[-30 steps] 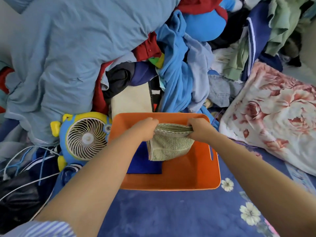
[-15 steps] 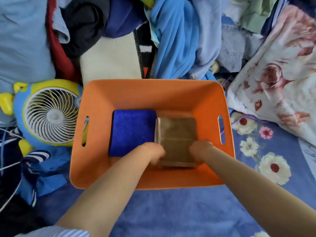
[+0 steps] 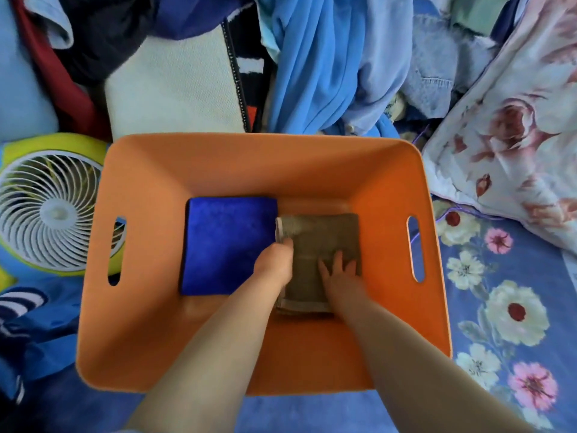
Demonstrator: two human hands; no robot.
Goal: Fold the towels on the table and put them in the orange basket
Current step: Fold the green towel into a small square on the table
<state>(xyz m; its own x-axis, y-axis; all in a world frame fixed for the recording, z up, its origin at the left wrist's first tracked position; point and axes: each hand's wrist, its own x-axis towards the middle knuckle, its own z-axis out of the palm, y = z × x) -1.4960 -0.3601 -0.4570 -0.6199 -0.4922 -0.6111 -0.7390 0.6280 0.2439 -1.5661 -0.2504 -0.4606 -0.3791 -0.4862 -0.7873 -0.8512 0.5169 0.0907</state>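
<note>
The orange basket (image 3: 237,164) fills the middle of the view, on a blue floral cloth. A folded blue towel (image 3: 229,242) lies flat on its floor at the left. Beside it on the right lies a folded olive-brown towel (image 3: 324,235). Both my hands reach down inside the basket. My left hand (image 3: 276,260) is curled at the olive towel's left edge, thumb on the fabric. My right hand (image 3: 338,270) lies flat on that towel with fingers spread, pressing it down.
A white and yellow fan toy (image 3: 50,207) stands against the basket's left wall. A heap of clothes (image 3: 327,64) rises behind the basket. A floral quilt (image 3: 512,126) lies at the right. The blue floral cloth (image 3: 499,307) covers the near surface.
The olive towel went from held above the basket to lying flat on its floor beside the blue towel. My right hand has opened flat on it. The view moved closer over the basket.
</note>
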